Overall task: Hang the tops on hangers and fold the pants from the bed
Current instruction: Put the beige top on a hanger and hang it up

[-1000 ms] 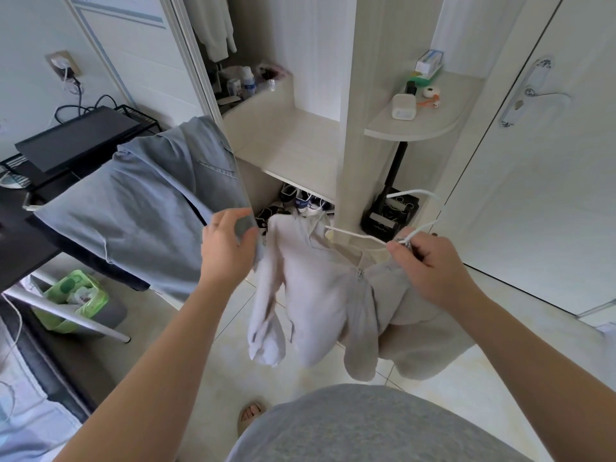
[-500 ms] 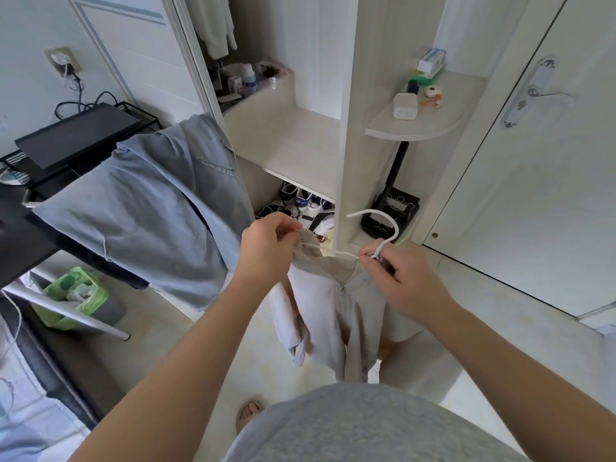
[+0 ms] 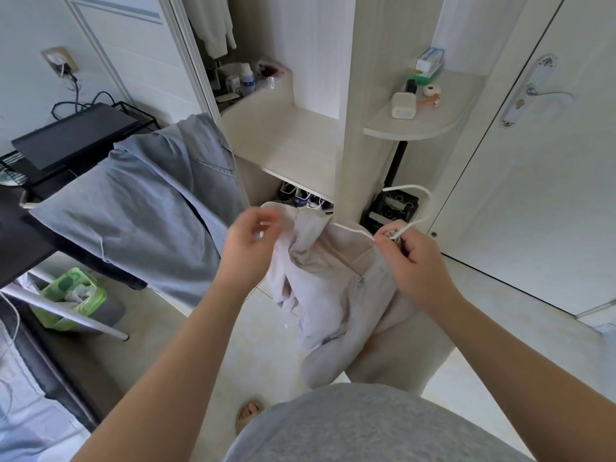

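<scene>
I'm mid-hanging: my right hand (image 3: 413, 261) pinches the white hanger (image 3: 413, 187) at the collar of the beige zip top (image 3: 333, 295). My left hand (image 3: 248, 248) is blurred, its grip unclear. Next, I'd seat the left shoulder.

the left hand (image 3: 248, 241) is smeared by motion, so whether its fingers pinch the top (image 3: 333, 295) cannot be told. the right hand (image 3: 416, 265) grips the hanger (image 3: 410, 186) at its neck and covers that part. the hanger's left arm vanishes inside the top's collar. far back, a hung garment (image 3: 215, 25) is cut off by the upper edge. the bottles (image 3: 246, 80) nearby are too small to read.
</scene>
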Available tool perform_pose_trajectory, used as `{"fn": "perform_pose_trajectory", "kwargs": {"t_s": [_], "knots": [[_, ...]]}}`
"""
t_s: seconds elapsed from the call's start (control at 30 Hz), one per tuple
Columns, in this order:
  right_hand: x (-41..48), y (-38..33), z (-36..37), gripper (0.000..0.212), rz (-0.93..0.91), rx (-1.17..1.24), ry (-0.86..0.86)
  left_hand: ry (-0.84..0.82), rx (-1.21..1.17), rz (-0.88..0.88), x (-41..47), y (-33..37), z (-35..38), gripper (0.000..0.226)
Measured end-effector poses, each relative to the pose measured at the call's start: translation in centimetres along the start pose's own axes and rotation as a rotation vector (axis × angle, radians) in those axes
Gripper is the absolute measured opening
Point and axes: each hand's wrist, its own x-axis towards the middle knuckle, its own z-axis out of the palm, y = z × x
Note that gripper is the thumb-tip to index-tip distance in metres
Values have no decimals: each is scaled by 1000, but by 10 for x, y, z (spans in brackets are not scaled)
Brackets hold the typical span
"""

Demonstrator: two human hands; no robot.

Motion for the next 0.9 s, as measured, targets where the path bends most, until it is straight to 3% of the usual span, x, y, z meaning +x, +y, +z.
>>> {"fn": "perform_pose_trajectory", "kwargs": {"t_s": [0.03,0.1,0.23,0.37,0.43,0.63,0.73,0.9], "knots": [[0,-2,-2,16,0,10,-19,94,151,95,4,-3,-3,26],[2,-6,-6,16,-8,31,-46,54,341,128,15,-10,-14,38],[7,-10,-12,16,-42,21,-75,-63,461,-27,29,-18,-27,2],[5,-5,-18,16,-33,-5,-49,142,431,-44,30,-22,-41,11],[4,-4,-19,15,-24,11,-30,160,458,-30,28,-21,-41,13],[5,-8,-11,16,-26,-1,-108,-163,466,343,13,5,-29,23],[4,-6,-6,24,-9,-25,-154,-309,389,366,1,15,-17,22],[2,-9,2,27,12,-38,-212,-368,327,358,-9,24,3,22]]}}
